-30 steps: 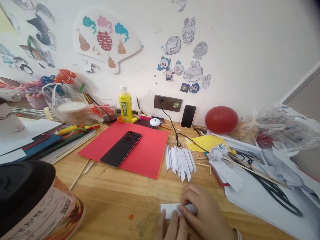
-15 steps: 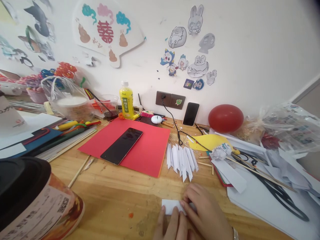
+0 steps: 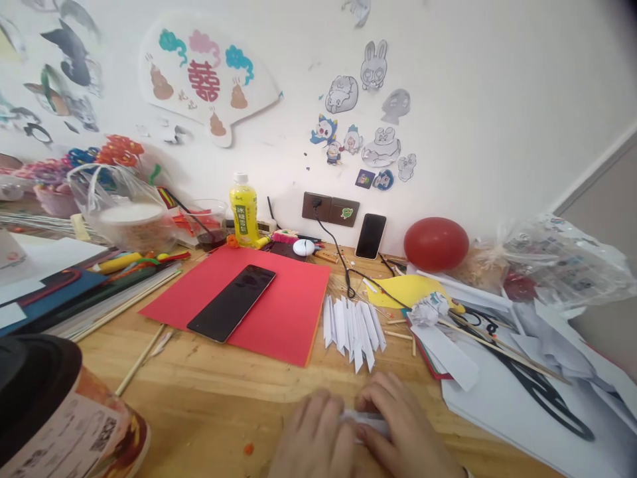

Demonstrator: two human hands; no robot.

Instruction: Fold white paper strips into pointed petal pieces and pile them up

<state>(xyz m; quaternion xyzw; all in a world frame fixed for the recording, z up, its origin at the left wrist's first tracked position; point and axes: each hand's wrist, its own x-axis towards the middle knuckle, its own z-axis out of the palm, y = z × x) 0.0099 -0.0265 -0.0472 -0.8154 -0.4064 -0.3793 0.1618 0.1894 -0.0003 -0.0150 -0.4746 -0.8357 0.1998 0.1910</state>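
Note:
Close to the table's front edge, my left hand (image 3: 316, 435) and my right hand (image 3: 398, 428) both close around a small folded strip of white paper (image 3: 369, 421). Only a part of the strip shows between my fingers; its left end is hidden behind my left hand. Just beyond them lies a row of several folded white paper strips (image 3: 352, 328), side by side with pointed near ends. A black phone (image 3: 233, 303) rests on a red sheet of paper (image 3: 298, 292) to the left of that row.
At the front left stands a tub with a black lid (image 3: 34, 378). On the right are white paper sheets (image 3: 502, 405), black scissors (image 3: 542, 392), a crumpled paper ball (image 3: 428, 309) and a red balloon (image 3: 436, 244). A yellow bottle (image 3: 243, 212) stands near the wall.
My left hand has gone from fingertips laid on the flat strip to closed fingers around it. The strip now appears narrower and lifted or folded. The view has shifted slightly.

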